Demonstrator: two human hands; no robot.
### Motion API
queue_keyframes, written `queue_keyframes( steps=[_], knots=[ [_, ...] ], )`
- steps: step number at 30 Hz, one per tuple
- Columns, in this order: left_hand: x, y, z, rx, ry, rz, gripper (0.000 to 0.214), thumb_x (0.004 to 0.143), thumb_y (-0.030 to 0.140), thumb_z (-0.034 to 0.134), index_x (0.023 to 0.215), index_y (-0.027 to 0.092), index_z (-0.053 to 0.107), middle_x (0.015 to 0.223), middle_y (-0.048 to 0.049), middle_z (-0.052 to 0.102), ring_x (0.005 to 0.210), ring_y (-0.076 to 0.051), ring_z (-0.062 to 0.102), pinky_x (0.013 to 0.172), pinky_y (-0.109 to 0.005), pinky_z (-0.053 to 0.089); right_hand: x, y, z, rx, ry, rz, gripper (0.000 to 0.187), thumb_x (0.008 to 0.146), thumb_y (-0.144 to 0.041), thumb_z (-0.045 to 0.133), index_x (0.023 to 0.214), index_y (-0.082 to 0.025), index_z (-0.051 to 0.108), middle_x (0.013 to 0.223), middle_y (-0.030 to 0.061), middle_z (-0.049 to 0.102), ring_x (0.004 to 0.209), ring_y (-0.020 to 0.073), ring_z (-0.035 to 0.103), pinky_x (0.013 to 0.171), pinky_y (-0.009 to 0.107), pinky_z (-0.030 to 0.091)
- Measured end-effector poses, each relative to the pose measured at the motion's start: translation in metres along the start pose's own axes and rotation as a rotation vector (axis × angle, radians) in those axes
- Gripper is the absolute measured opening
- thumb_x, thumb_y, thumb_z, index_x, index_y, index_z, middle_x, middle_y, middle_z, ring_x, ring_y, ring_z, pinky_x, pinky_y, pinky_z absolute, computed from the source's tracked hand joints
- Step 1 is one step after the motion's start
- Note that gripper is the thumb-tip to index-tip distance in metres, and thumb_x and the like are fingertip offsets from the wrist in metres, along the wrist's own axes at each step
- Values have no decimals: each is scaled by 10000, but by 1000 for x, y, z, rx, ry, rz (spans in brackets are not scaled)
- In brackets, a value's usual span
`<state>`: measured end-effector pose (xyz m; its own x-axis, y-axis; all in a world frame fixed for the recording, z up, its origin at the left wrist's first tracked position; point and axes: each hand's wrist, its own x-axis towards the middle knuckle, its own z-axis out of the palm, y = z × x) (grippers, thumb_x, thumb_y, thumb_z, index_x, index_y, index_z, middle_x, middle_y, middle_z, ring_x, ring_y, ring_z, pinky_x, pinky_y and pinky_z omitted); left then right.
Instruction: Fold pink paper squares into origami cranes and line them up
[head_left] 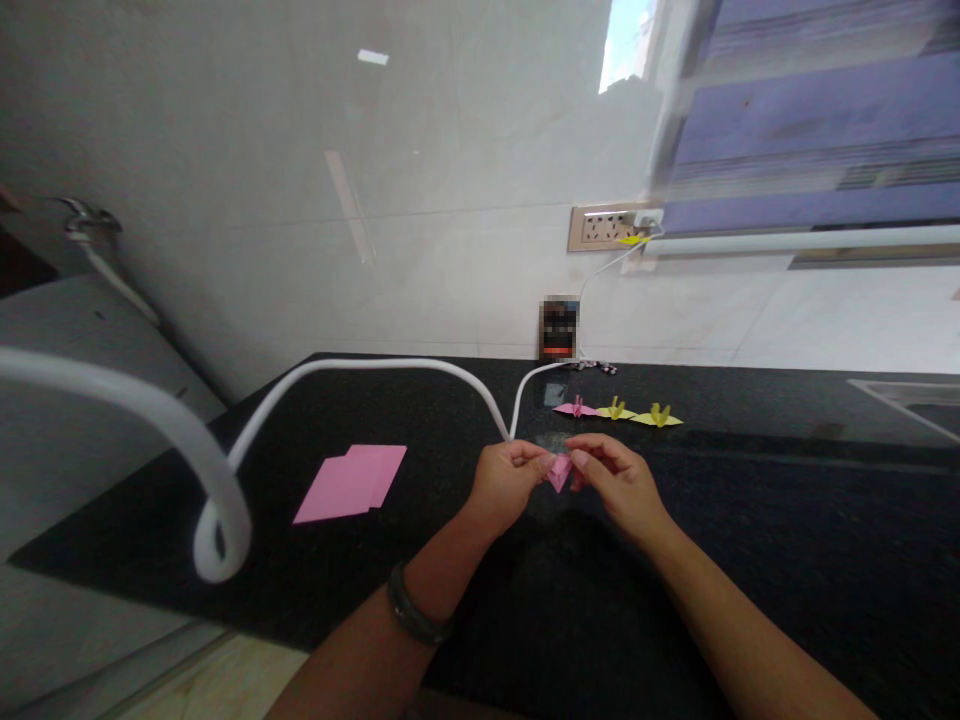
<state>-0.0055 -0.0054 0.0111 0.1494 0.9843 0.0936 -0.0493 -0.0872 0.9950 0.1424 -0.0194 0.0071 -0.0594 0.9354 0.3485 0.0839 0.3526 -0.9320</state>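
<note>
You have a black table [750, 520] in front of you. To the left on it lies a small stack of flat pink sheets [351, 482]. A thick white cable [360, 368] loops in from the near left and arches across to the middle. At the far edge three folded cranes sit in a row, a pink crane [576, 408] and two yellow cranes [616, 411], just right of a blurred dark object [559, 328] leaning on the wall. Above it is a wall socket [604, 228], and a sink rim [911, 400] shows far right.
</note>
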Motion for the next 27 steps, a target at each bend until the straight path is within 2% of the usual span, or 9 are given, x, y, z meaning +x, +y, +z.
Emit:
queue_keyframes(
  steps=[2,6,13,18,27],
  knots=[
    [-1,0,0,17,-5,34,186,618,297,621,673,118,623,618,-44,629,562,-117,557,547,-225,430,0,0,1,-2,-25,46,189,715,-315,554,826,-168,593,660,19,569,541,112,517,493,238,437],
    [-2,0,-1,77,-3,89,178,627,301,608,672,130,629,640,-50,637,596,-140,573,573,-243,442,1,-1,1,-81,-98,22,185,715,-338,552,740,-162,607,669,26,580,536,105,502,479,229,435],
    [-2,0,0,132,22,98,179,625,307,607,669,135,630,641,-49,636,597,-140,574,568,-240,439,1,0,0,-150,-103,0,175,736,-322,526,747,-164,599,651,16,563,520,99,500,472,223,431],
    [-2,-2,1,71,-33,68,229,606,319,628,716,118,621,680,-66,643,622,-147,580,583,-243,441,0,0,1,-151,-84,4,172,742,-316,520,753,-160,591,654,17,562,521,99,500,483,225,427],
    [-1,-5,-1,85,-59,94,181,641,307,593,663,129,611,645,-50,630,596,-139,568,568,-239,436,0,-2,3,-132,-77,18,180,721,-337,536,724,-166,593,631,9,556,521,104,503,479,226,428]
  ],
)
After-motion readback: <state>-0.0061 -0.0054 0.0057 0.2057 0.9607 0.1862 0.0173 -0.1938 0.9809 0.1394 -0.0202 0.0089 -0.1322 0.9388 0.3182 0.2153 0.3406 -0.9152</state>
